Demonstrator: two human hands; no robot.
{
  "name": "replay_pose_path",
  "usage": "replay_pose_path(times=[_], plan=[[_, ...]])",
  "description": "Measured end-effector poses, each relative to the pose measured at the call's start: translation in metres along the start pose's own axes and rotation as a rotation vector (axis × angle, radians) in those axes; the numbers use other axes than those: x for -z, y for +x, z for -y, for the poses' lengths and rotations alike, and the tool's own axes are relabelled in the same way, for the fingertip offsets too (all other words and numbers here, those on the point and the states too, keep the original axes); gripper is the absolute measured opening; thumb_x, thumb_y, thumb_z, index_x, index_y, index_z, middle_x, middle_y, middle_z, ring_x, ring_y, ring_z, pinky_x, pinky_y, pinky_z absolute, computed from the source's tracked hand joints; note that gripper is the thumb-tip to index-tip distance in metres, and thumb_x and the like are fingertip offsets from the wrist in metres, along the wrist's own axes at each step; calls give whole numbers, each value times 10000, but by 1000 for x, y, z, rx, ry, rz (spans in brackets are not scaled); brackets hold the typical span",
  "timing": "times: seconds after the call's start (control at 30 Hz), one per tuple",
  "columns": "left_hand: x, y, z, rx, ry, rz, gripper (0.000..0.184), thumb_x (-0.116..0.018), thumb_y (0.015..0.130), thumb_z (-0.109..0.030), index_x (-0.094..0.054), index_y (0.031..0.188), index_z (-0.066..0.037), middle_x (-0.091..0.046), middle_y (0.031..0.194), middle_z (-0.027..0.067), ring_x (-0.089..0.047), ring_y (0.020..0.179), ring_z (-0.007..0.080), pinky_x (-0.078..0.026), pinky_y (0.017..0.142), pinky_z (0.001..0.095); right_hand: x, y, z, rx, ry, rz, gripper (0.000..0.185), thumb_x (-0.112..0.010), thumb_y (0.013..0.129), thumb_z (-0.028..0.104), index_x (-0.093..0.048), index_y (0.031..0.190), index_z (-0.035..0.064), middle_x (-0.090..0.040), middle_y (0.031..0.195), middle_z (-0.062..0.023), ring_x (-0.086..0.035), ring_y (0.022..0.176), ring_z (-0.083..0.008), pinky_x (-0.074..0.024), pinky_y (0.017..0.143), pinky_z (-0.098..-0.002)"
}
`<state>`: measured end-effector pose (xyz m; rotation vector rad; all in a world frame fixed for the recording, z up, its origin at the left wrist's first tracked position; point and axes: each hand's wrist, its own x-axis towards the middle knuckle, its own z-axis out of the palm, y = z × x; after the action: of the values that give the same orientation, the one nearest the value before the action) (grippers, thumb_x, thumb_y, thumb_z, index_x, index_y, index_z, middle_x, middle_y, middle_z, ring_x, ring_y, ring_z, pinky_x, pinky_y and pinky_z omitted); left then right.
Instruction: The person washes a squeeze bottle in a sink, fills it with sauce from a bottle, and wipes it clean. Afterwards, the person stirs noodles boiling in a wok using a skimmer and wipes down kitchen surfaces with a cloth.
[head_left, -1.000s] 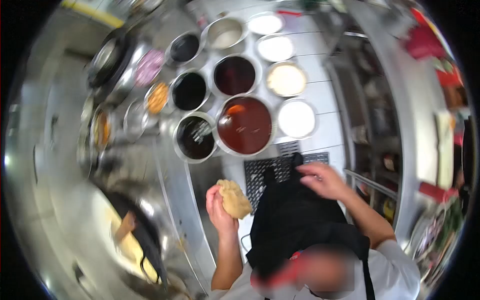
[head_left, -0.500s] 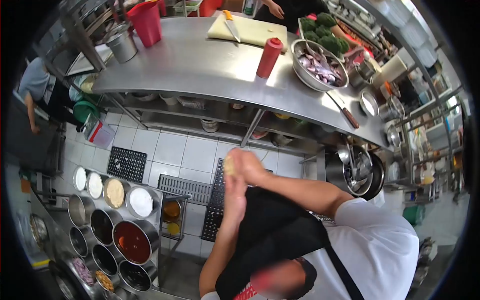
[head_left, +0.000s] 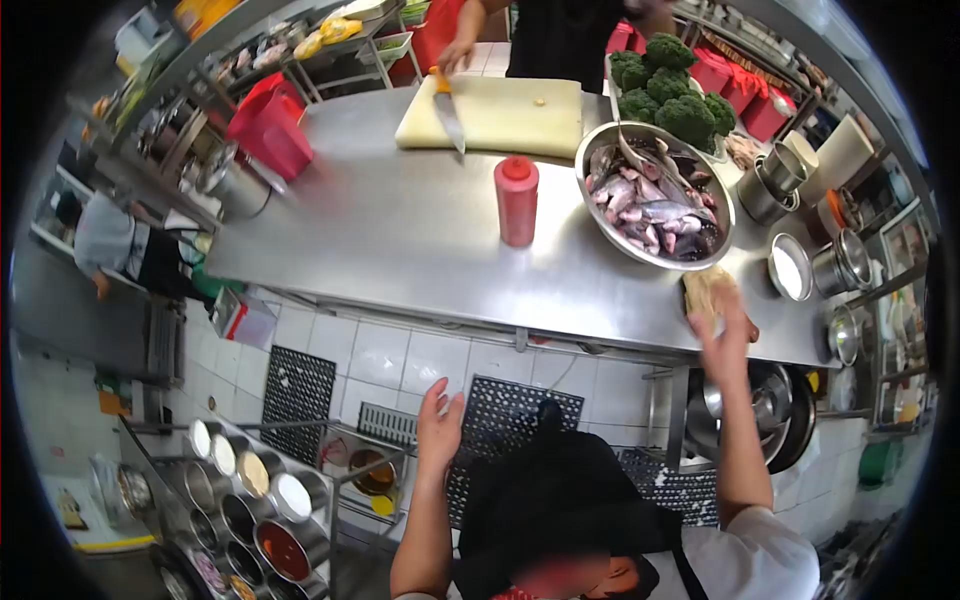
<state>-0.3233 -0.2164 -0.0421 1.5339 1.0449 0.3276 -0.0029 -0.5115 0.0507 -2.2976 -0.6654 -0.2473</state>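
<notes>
My right hand (head_left: 728, 325) reaches over the near right edge of the steel table, gripping a crumpled beige cloth (head_left: 705, 287) just below the bowl of fish. A brown handle end (head_left: 752, 330) shows beside that hand; the rest of it is hidden. My left hand (head_left: 439, 420) hangs free in front of the table, fingers apart, holding nothing. The large steel bowl (head_left: 590, 225) holds several cut silvery fish (head_left: 655, 210).
On the steel table (head_left: 400, 240) stand a red squeeze bottle (head_left: 517, 205) and a cutting board (head_left: 520, 115) with a yellow-handled knife (head_left: 449, 118). Broccoli (head_left: 685, 115) lies behind the bowl. A co-worker's hand (head_left: 457, 52) is near the knife. Sauce pots (head_left: 290, 550) stand lower left.
My hands were together around the beige cloth; now they are apart. The right has carried the cloth out to the table, over the brown-handled tool. The view has shifted toward the table.
</notes>
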Motion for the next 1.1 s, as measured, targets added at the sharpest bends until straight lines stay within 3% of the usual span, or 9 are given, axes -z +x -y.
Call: replay_pose_path(times=[0.07, 0.1, 0.3, 0.4, 0.43, 0.57, 0.67, 0.83, 1.1], plan=[[-6, 23, -69, -237, 104, -16, 501, -664, 911, -187, -490, 1352, -25, -521, 1358, 154, -542, 1206, 274, -447, 978, 385, -25, -31, 45, -215, 278, 575, 402, -738, 846, 253, -619, 1169, 46, -639, 1163, -162, -620, 1073, -310, -479, 940, -404], [-13, 37, -109, -360, 150, -28, 484, -669, 904, -179, -507, 1335, -31, -537, 1335, 148, -547, 1200, 277, -452, 971, 387, -69, -58, 43, 115, 453, 633, 397, -704, 875, 307, -630, 1161, 42, -660, 1112, -169, -643, 1012, -316, -501, 905, -396], [-79, 151, -224, -790, 332, -14, 777, -793, 801, -203, -368, 1424, -18, -499, 1376, 195, -529, 1230, 294, -444, 992, 401, -224, -102, 109, 218, 432, 1246, 531, -615, 927, 360, -492, 1353, 69, -511, 1352, -206, -483, 1260, -382, -429, 1030, -446], [-105, 199, -219, -875, 264, 34, 933, -855, 732, -238, -306, 1452, -12, -503, 1361, 216, -529, 1227, 309, -437, 1001, 396, -152, -17, 160, 68, 629, 1089, 322, -598, 939, 313, -636, 1148, 71, -677, 1037, -161, -672, 955, -306, -537, 825, -405], [-109, 206, -213, -877, 195, 73, 979, -873, 710, -249, -289, 1459, -10, -507, 1353, 222, -531, 1224, 313, -434, 1004, 394, -152, -7, 155, 79, 615, 634, 244, -604, 927, 282, -673, 1046, 80, -686, 861, -119, -671, 732, -277, -544, 683, -380], [-120, 220, -198, -712, 43, 137, 809, -875, 675, -263, -437, 1303, 0, -591, 1232, 189, -582, 1148, 329, -451, 980, 404, -129, 154, 188, 375, 3, 71, 307, -599, 928, 352, -597, 1046, 69, -686, 809, -127, -671, 631, -270, -524, 557, -385], [-115, 220, -192, -816, 39, 53, 626, -826, 708, -204, -481, 1193, -11, -612, 1127, 175, -594, 1059, 360, -473, 898, 420, -154, 183, 219, 417, -464, 410, 367, -544, 931, 446, -556, 1016, 89, -672, 689, -120, -669, 580, -282, -522, 521, -400], [-92, 230, -174, -827, 30, 38, 588, -843, 668, -189, -500, 1123, -42, -630, 1031, 144, -626, 962, 330, -494, 839, 384, -191, 165, 246, 454, -525, 395, 316, -520, 935, 406, -514, 927, 90, -622, 560, -91, -633, 479, -279, -487, 435, -398], [-56, 272, -187, -867, 79, 577, 546, -848, 638, -223, -571, 1073, -45, -684, 949, 167, -681, 890, 337, -543, 789, 406, -177, 186, 251, 651, -481, 671, 278, -509, 931, 357, -517, 1043, 103, -629, 677, -121, -640, 586, -349, -504, 528, -454]])
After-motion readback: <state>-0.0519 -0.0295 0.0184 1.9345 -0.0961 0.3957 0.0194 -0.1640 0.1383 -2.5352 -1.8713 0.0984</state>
